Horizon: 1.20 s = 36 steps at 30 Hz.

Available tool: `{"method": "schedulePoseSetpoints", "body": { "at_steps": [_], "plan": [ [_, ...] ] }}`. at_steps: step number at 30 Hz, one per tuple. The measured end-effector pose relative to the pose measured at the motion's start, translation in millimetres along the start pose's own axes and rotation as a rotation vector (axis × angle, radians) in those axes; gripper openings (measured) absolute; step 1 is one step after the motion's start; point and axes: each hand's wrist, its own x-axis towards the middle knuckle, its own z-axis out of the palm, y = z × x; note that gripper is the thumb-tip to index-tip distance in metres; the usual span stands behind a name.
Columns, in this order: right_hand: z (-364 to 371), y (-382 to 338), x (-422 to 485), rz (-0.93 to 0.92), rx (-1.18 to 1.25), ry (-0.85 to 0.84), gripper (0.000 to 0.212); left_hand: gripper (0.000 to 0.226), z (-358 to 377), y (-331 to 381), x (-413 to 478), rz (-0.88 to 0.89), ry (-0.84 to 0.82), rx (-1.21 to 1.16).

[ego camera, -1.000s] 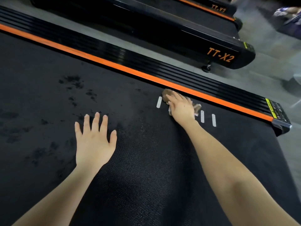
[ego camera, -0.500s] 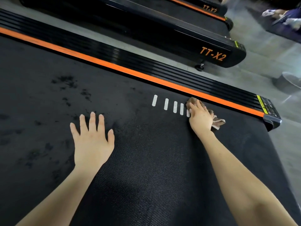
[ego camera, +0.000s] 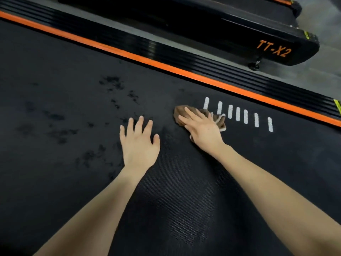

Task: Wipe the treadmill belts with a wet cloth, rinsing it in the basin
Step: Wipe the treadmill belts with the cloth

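Head view, one frame.

**Cloth:** brown cloth (ego camera: 180, 112), bunched, lies on the treadmill belt (ego camera: 184, 204) toward its far edge, short of the orange stripe (ego camera: 166, 67). Its pale-hemmed end pokes out on the R side, touching the first of the row of white marks (ego camera: 238, 114).

**R hand** (ego camera: 202, 130): on top of the cloth, palm down, fingers (ego camera: 191, 112) nearly straight and spread, pressing it to the belt. Nothing curled round it that I can see; thumb side hidden. A flat press, not a clench.

**L hand** (ego camera: 139, 145): flat on bare belt just beside the cloth, to its L, fingers splayed, holding nothing. Looks like a prop for body weight (judgement).

**Key relation:** cloth's long axis runs roughly along the stripe, i.e. along the belt's length. Dark blotches (ego camera: 112, 84) lie L of the cloth and spread past the L hand toward the belt's L end. L hand is nearer most of them, but the cloth is under the R, so the L hand sits partly in the path of a leftward sweep. Can't tell if the blotches are dirt or damp.

**Step (judgement):** mid-wipe, belt only partly covered. Basin not in view.

**Other:** ribbed side rail (ego camera: 184, 59) beyond the stripe. Next treadmill (ego camera: 273, 50), marked TT-X2, beyond that.
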Motion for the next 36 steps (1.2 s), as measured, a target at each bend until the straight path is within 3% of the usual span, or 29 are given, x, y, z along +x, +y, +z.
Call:
{"method": "schedulePoseSetpoints", "body": {
  "at_steps": [2,4,8,14,15,18,21,23,24,26,28,30,32,36],
  "plan": [
    [-2,7,4,-0.025,0.000,-0.017,0.035,0.050,-10,-17,5,0.084,0.031,0.001],
    [-3,15,22,-0.014,-0.003,-0.017,0.036,0.047,-22,-49,18,0.166,0.079,0.150],
    [10,20,64,0.173,-0.020,0.024,0.036,0.060,-33,-100,38,0.069,0.013,0.356],
    [13,-1,118,0.331,0.035,0.015,0.035,0.058,-16,-105,37,0.025,0.008,0.284],
    [12,-16,112,0.281,-0.003,0.031,0.034,0.061,-17,-106,37,0.031,0.013,0.284],
    [9,-73,43,-0.133,-0.091,0.155,0.041,0.066,-16,-107,38,0.042,0.017,0.274],
    [13,-101,-41,-0.503,0.036,0.041,0.053,0.064,-18,-107,37,0.066,0.021,0.239],
    [7,-88,-38,-0.598,0.057,-0.022,0.057,0.063,-16,-107,35,0.072,0.033,0.242],
    [5,-77,-17,-0.577,0.030,-0.034,0.062,0.063,-15,-107,34,0.069,0.037,0.244],
    [8,-60,42,-0.348,-0.012,-0.032,0.063,0.061,-14,-107,34,0.058,0.050,0.248],
    [10,-50,99,-0.052,-0.035,-0.033,0.046,0.055,-13,-108,35,0.043,0.043,0.253],
    [19,-54,128,0.116,0.008,0.008,0.038,0.053,-13,-107,37,0.029,0.044,0.251],
    [22,-70,121,0.123,0.001,0.013,0.036,0.053,-14,-107,37,0.040,0.047,0.243],
    [21,-115,22,-0.180,0.048,0.158,0.031,0.052,-14,-108,37,0.064,0.077,0.223]
  ]
}}
